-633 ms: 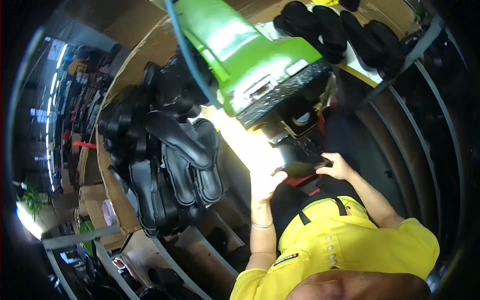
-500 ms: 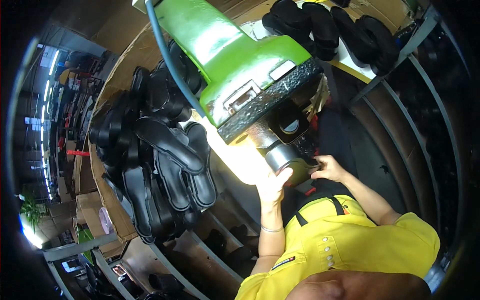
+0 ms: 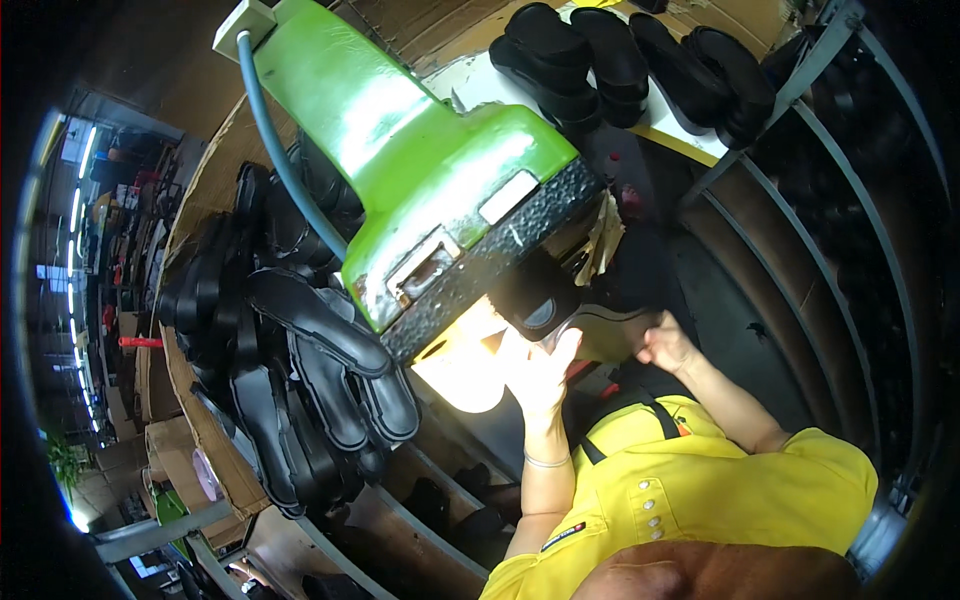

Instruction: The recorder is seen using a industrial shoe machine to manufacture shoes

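Observation:
Beneath the head of a green machine (image 3: 430,160), a thin, curved, dark piece like a shoe sole (image 3: 615,335) stretches between my hands. My left hand (image 3: 540,375) holds its left end with the thumb raised, close to the bright lamp glow; its fingertips are partly washed out or hidden. On the right end, my right hand (image 3: 668,345) has its fingers curled around the edge. Just above the left hand sits a black machine part (image 3: 540,295) with a grey oval on it.
Black shoe soles (image 3: 320,350) lie heaped in a cardboard box (image 3: 225,440) to the left. More black soles (image 3: 625,60) line a white surface at the far side. Metal racks (image 3: 840,210) stand on the right. A blue cable (image 3: 275,150) runs down the machine.
The view has shifted, so the machine appears lower and further left. The sole piece now shows stretched out between my hands, and my right hand has moved slightly away from my left.

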Action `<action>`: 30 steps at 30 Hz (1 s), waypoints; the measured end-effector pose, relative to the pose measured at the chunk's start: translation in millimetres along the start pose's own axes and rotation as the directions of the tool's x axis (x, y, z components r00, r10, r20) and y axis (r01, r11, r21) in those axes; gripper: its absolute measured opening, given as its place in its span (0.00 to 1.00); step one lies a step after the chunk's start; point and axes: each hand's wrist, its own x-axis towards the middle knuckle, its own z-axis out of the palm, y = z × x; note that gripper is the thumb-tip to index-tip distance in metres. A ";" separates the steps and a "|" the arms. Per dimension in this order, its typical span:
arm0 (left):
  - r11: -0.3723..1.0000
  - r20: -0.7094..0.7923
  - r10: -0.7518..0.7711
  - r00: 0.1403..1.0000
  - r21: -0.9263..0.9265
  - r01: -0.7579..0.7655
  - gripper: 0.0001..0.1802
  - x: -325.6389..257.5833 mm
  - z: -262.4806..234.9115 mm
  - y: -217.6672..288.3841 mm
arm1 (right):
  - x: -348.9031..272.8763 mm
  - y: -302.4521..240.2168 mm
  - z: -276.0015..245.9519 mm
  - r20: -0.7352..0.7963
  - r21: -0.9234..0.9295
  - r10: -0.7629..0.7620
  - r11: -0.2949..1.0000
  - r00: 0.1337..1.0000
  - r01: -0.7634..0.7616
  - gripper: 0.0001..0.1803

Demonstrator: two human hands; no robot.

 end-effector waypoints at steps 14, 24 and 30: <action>0.980 -0.170 0.002 0.985 -0.193 -0.035 0.32 -12.9 -24.4 -3.3 | 68.4 -160.6 108.4 0.008 -0.447 -0.308 0.850 0.951 0.279 0.28; 0.071 -0.293 0.005 0.956 0.954 0.292 0.50 36.1 -148.6 -18.8 | 50.6 -131.4 53.4 -0.020 -0.386 -0.343 0.869 0.939 0.309 0.35; 0.037 -0.248 0.028 0.968 0.968 0.247 0.48 33.8 -169.4 -21.5 | 48.4 -128.9 52.6 -0.073 -0.470 -0.290 0.854 0.954 0.223 0.38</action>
